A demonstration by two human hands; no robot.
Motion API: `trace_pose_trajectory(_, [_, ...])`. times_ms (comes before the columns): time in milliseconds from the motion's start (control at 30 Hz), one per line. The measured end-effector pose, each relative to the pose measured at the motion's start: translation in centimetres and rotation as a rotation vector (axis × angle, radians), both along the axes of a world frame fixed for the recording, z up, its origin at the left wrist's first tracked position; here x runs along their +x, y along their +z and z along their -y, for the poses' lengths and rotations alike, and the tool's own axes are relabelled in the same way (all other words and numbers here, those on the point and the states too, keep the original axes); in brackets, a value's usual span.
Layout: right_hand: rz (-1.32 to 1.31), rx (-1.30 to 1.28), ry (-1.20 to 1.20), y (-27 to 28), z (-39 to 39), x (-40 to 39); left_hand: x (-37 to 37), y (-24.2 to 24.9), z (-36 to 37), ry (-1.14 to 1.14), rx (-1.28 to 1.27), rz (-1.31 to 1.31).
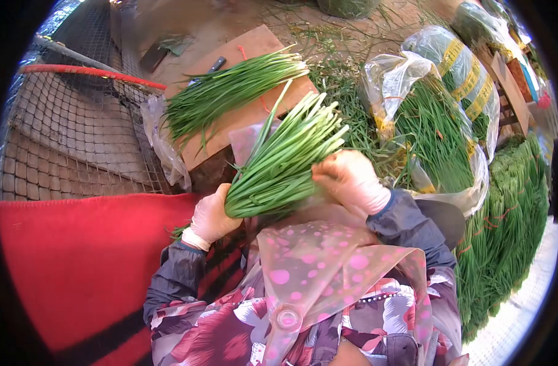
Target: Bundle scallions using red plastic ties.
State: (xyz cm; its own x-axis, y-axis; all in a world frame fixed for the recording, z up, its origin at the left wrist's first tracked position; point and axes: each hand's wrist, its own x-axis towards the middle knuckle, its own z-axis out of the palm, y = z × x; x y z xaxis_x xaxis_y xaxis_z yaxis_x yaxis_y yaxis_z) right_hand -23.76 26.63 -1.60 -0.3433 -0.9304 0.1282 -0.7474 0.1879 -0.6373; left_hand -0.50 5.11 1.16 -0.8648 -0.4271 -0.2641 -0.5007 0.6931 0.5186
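Note:
A bunch of garlic chives (285, 161) is held in front of my lap, its pale stem ends fanned toward the upper right. My left hand (213, 215), in a thin pale glove, is wrapped around the leafy lower end. At the stems' right edge is my right hand (347, 178), also gloved, with its fingers curled together; whatever they pinch is hidden. Just beyond, a second pile of chives (236, 85) lies across a wooden board (209, 143). A dark-handled knife (217, 64) rests on that board, partly under the pile, beside a red tie (242, 52).
Clear bags of chives (434, 131) stand at the right, near a long stack of tied bunches (501, 226). Loose trimmings (337, 91) cover the ground beyond the board. On the left are netting (78, 134) with a red rim and a red cloth (78, 256).

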Motion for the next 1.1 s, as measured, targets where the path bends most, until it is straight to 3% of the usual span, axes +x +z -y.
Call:
trace_pose_trajectory(100, [0.094, 0.124, -0.033, -0.3, -1.4, 1.0, 0.6, -1.1, 0.6, 0.025, 0.076, 0.019])
trace_pose_trajectory(167, [0.212, -0.016, -0.239, -2.1, -2.6, 0.5, 0.7, -1.7, 0.7, -0.003, 0.087, 0.040])
trace_pose_trajectory(233, [0.624, 0.045, -0.383, -3.2, -3.3, -1.2, 0.6, -1.9, 0.5, -0.006, 0.078, 0.027])
trace_pose_trajectory(367, [0.909, -0.470, -0.605, -3.9, -4.1, -3.8, -0.3, 0.0, 0.8, -0.020, 0.030, -0.106])
trace_pose_trajectory(433, [0.998, -0.551, -0.878, -2.8, -5.7, -5.1, -2.3, 2.4, 2.6, -0.028, 0.007, -0.204])
trace_pose_trajectory(500, [1.007, -0.543, -0.867, -3.6, -6.7, -5.3, -3.2, 3.3, 4.1, -0.043, -0.001, -0.270])
trace_pose_trajectory(533, [1.153, -0.291, -0.668, -2.7, -7.1, -5.5, -5.8, 4.7, 6.1, -0.042, 0.061, -0.348])
trace_pose_trajectory(633, [1.157, 0.142, -0.233, 0.3, -2.3, -4.1, -9.7, 6.7, 10.3, -0.089, 0.216, -0.406])
trace_pose_trajectory(733, [1.173, 0.181, -0.056, 1.5, 3.7, -4.1, -12.1, 5.9, 13.0, -0.061, 0.284, -0.561])
trace_pose_trajectory(800, [1.133, 0.083, 0.095, 1.4, 6.7, -4.4, -13.3, 7.2, 13.9, -0.075, 0.541, -0.526])
trace_pose_trajectory(900, [1.158, 0.064, 0.066, -1.7, 12.6, -5.1, -14.4, 3.7, 17.2, -0.055, 0.755, -0.427])
trace_pose_trajectory(933, [1.221, 0.122, 0.011, -3.4, 15.2, -6.3, -15.1, 0.5, 19.3, 0.011, 0.800, -0.216])
trace_pose_trajectory(967, [1.290, 0.178, -0.038, -4.5, 17.1, -6.9, -15.2, -3.0, 21.8, -0.032, 0.607, -0.137])
trace_pose_trajectory(1000, [1.283, 0.153, -0.035, -4.5, 17.3, -6.6, -15.2, -3.1, 21.9, 0.026, 0.733, -0.078])
trace_pose_trajectory(1033, [1.472, 0.178, -0.139, -9.9, 19.0, -8.3, -15.0, -10.1, 25.6, 0.045, 0.388, 0.082])
trace_pose_trajectory(1100, [1.544, 0.184, -0.158, -10.4, 19.8, -8.9, -14.2, -14.4, 27.3, 0.046, 0.148, -0.006])
